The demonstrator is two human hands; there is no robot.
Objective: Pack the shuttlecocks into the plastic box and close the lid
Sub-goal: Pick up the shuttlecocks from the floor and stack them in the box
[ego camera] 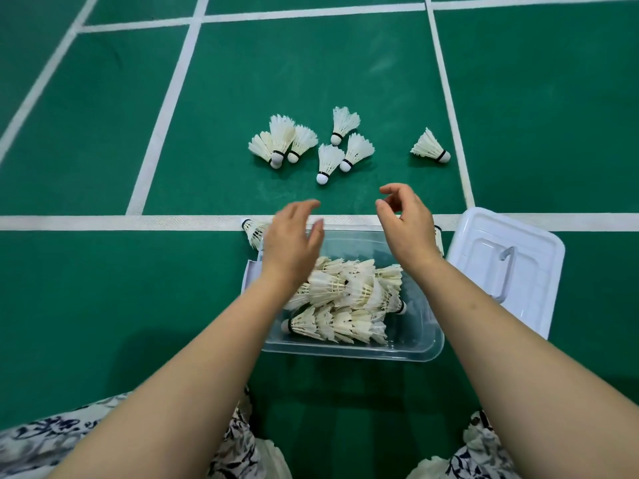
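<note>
Most of the frame is green court floor (311,81), crossed by white lines; one broad white line (103,223) runs straight across the middle. Patterned dark-and-white clothing (52,433) shows in the lower corners, and two bare forearms reach up from the bottom edge.

Low in the centre sits the clear plastic box (428,344), open at the top, its far end touching the broad line. Its white lid (484,257) lies off the box, just beside it on the right, tilted against the box's right edge, with a clear handle on it.

The left hand (292,243) hangs over the box's far left corner, fingers loosely spread and slightly bent, holding nothing. The right hand (408,223) hangs over the far right corner, fingers curved with thumb and forefinger apart, also holding nothing.

Inside the box a pile of shuttlecocks (345,299) lies mostly on its side, filling the left and middle.

Above the line, seven more lie on the floor: a cluster of three (281,140) at centre left, another three (342,146) just right of it, and a single shuttlecock (430,146) well apart to the right. One further shuttlecock (254,231) lies on the line, partly hidden behind the left hand.
</note>
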